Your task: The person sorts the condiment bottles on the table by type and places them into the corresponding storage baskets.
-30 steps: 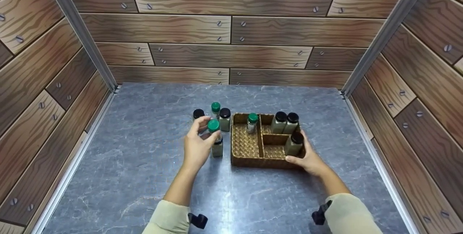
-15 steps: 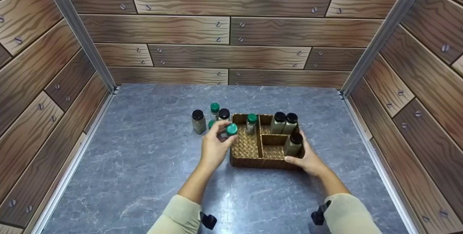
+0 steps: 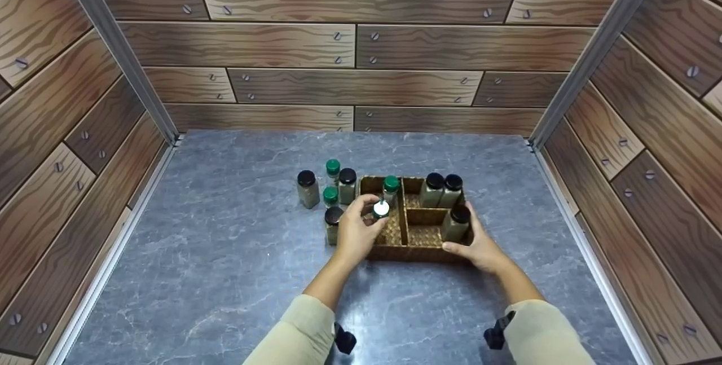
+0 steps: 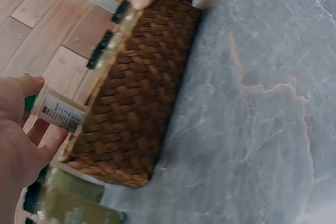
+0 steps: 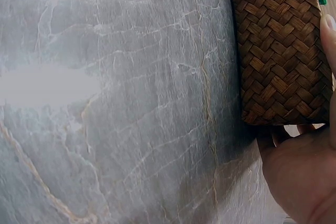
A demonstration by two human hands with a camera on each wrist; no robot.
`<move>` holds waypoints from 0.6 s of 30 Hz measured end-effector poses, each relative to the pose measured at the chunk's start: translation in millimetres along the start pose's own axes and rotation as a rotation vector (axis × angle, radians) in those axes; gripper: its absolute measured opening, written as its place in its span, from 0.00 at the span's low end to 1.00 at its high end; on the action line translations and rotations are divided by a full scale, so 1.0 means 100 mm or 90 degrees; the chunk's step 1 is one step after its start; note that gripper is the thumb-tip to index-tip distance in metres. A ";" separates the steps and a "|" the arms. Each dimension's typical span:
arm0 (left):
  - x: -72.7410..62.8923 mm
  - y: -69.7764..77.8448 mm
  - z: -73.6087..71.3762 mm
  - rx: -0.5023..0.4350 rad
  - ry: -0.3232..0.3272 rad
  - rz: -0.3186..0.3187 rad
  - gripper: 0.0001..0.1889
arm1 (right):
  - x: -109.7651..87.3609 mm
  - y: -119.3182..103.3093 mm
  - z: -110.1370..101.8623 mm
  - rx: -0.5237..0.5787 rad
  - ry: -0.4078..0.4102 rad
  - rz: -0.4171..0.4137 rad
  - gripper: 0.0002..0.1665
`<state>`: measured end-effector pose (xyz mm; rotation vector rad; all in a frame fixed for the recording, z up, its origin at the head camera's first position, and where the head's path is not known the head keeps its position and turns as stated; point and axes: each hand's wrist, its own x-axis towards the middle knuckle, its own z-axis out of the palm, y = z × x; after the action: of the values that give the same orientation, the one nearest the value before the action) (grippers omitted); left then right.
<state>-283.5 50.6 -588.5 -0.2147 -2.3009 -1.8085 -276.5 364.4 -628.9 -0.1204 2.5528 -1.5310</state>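
My left hand (image 3: 354, 235) pinches a green-capped spice jar (image 3: 381, 210) near its cap, above the left compartment of the woven basket (image 3: 414, 253). In the left wrist view this jar (image 4: 60, 111) shows a white label, and its lower end is hidden behind the basket's rim. Another green-capped jar (image 3: 390, 185) stands at the back of that compartment. Two black-capped jars (image 3: 433, 189) stand together in the back right compartment, and one black-capped jar (image 3: 456, 224) is in the front right one. My right hand (image 3: 478, 246) grips the basket's front right corner, thumb on the front rim.
Left of the basket, several jars stand on the grey marbled table (image 3: 214, 275): a black-capped jar (image 3: 308, 190) furthest left, a green-capped jar (image 3: 333, 168) at the back, and a black-capped jar (image 3: 333, 227) beside my left hand. Wood-patterned walls (image 3: 361, 88) enclose the table.
My left hand has carried the green-capped spice jar rightward, from among the standing jars to above the basket's left compartment. The right hand and the basket have stayed in place.
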 end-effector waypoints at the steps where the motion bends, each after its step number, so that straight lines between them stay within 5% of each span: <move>1: 0.01 -0.02 0.03 0.008 -0.002 0.001 0.22 | 0.00 0.00 0.00 0.004 0.000 0.001 0.78; 9: 0.16 -0.10 0.21 0.132 -0.018 0.036 0.21 | -0.01 -0.01 -0.01 0.004 0.003 0.008 0.77; 18: 0.35 -0.15 0.30 0.191 -0.045 0.004 0.20 | -0.01 -0.03 0.00 0.013 -0.001 0.002 0.77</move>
<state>-323.5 75.4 -600.1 -0.2389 -2.5775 -1.4480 -275.1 363.2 -626.2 -0.1152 2.5335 -1.5551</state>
